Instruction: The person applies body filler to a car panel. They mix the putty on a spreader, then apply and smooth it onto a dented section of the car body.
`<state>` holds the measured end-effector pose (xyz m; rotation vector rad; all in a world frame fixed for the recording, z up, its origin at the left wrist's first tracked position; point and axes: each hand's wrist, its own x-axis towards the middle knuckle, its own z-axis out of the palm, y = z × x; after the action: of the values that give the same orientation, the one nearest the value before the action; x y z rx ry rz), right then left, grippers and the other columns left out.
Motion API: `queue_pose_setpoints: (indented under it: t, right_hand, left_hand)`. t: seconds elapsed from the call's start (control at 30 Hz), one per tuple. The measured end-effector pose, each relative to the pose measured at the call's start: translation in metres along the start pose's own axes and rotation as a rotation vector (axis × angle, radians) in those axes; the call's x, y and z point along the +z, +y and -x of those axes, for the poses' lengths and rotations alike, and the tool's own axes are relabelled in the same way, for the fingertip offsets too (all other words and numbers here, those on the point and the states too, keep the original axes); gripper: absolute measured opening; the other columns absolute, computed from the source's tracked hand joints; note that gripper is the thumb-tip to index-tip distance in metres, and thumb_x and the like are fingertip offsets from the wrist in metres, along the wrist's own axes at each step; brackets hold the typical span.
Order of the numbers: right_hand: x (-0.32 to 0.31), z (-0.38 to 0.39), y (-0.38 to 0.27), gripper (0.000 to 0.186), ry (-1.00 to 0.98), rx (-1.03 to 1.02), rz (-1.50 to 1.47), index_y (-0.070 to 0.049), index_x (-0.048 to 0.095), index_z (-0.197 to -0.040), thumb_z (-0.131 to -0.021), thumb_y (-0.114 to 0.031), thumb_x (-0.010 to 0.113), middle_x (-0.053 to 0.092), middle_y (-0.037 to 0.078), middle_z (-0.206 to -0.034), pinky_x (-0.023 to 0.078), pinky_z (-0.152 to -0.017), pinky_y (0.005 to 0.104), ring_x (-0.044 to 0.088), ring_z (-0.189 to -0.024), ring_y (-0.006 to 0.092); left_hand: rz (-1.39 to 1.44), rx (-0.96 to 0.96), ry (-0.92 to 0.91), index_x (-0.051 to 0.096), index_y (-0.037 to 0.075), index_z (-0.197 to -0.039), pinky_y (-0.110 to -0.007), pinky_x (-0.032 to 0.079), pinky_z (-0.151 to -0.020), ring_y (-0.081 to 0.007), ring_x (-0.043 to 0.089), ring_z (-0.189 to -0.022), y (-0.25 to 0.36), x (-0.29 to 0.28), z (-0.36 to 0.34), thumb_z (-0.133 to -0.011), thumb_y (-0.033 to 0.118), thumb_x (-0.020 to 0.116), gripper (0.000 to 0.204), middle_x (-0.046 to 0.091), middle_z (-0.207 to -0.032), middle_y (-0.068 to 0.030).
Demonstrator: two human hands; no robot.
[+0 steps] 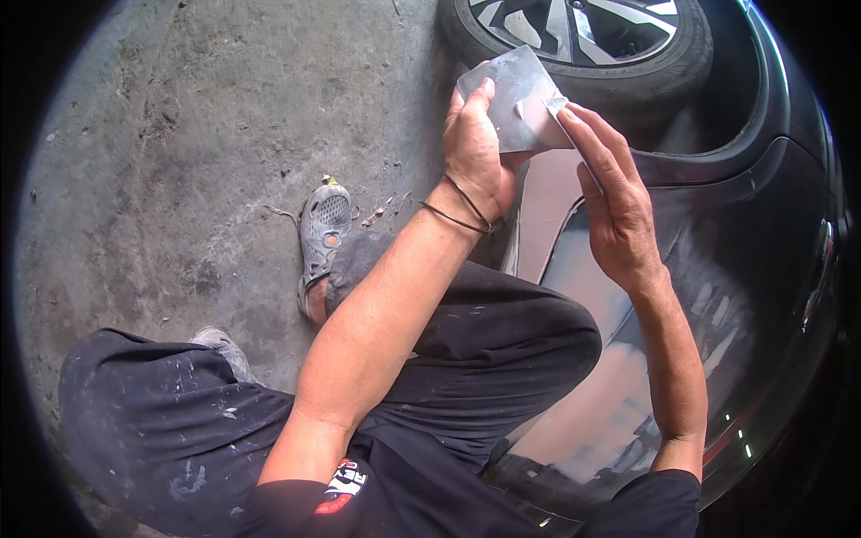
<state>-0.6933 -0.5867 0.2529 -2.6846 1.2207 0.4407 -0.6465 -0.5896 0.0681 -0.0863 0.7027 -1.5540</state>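
Note:
My left hand (477, 157) grips a square, smudged metal plate (502, 94) from beneath, its thumb lying on the top face. A smear of pale pink paste (534, 121) sits on the plate's right part. My right hand (619, 211) has its fingers pressed on a thin metal spreader (556, 105), whose edge meets the plate's right side. Below both hands, the dark car body panel (735, 350) carries pale pink filler patches (601, 386) and sanded areas.
The car's wheel (664, 81) is just beyond the plate. My bent legs (484, 350) and sandalled foot (325, 224) rest over the stained concrete floor (161, 179). The panel curves along the right, with a pink-coated strip (538, 206) beside the wheel arch.

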Motion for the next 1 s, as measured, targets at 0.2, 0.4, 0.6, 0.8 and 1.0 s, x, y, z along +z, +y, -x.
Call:
queue_pose_setpoints:
  t: [0.2, 0.4, 0.6, 0.8, 1.0]
  right_hand:
    - [-0.033, 0.026, 0.032, 0.089, -0.104, 0.026, 0.418, -0.027, 0.068, -0.153, -0.081, 0.025, 0.055, 0.058, 0.006, -0.160, 0.045, -0.126, 0.0492, 0.053, -0.149, 0.0348]
    - [-0.045, 0.034, 0.041, 0.074, -0.112, 0.008, 0.840, -0.035, 0.072, -0.146, -0.094, 0.016, 0.059, 0.064, 0.002, -0.153, 0.041, -0.125, 0.0520, 0.051, -0.150, 0.0349]
    - [-0.007, 0.088, 0.072, 0.055, -0.522, -0.289, 0.910, -0.040, 0.073, -0.143, -0.096, -0.013, 0.069, 0.058, -0.003, -0.158, 0.023, -0.135, 0.0566, 0.037, -0.161, 0.0280]
    - [0.042, 0.115, 0.093, 0.045, -0.758, -0.346, 0.864, -0.044, 0.075, -0.140, -0.099, -0.028, 0.068, 0.056, -0.010, -0.162, 0.009, -0.139, 0.0592, 0.025, -0.168, 0.0217]
    - [0.052, 0.103, 0.117, 0.039, -0.804, -0.314, 0.836, -0.044, 0.078, -0.136, -0.103, -0.029, 0.063, 0.059, -0.010, -0.161, 0.006, -0.139, 0.0611, 0.027, -0.167, 0.0216]
  left_hand:
    - [-0.011, -0.008, 0.040, 0.060, 0.014, -0.141, -0.051, 0.062, -0.099, -0.0256, 0.073, -0.117, 0.007, 0.000, 0.004, -0.112, 0.028, 0.057, 0.033, 0.071, -0.133, -0.0068]
    - [-0.322, 0.131, -0.099, 0.065, 0.012, -0.136, -0.040, 0.061, -0.098, -0.0171, 0.072, -0.111, 0.029, -0.035, -0.021, -0.111, 0.024, 0.060, 0.029, 0.074, -0.122, -0.0036]
    - [-0.341, 0.154, -0.003, 0.067, 0.007, -0.134, -0.034, 0.056, -0.099, -0.0160, 0.070, -0.108, 0.036, -0.055, -0.026, -0.110, 0.018, 0.057, 0.028, 0.074, -0.120, -0.0044]
    - [-0.395, 0.126, 0.044, 0.067, 0.006, -0.135, -0.035, 0.054, -0.101, -0.0167, 0.069, -0.111, 0.026, -0.067, -0.017, -0.110, 0.019, 0.057, 0.030, 0.074, -0.123, -0.0051]
    - [-0.428, 0.107, 0.044, 0.066, 0.006, -0.138, -0.035, 0.054, -0.102, -0.0176, 0.069, -0.114, 0.031, -0.069, -0.017, -0.110, 0.021, 0.057, 0.032, 0.074, -0.126, -0.0063]
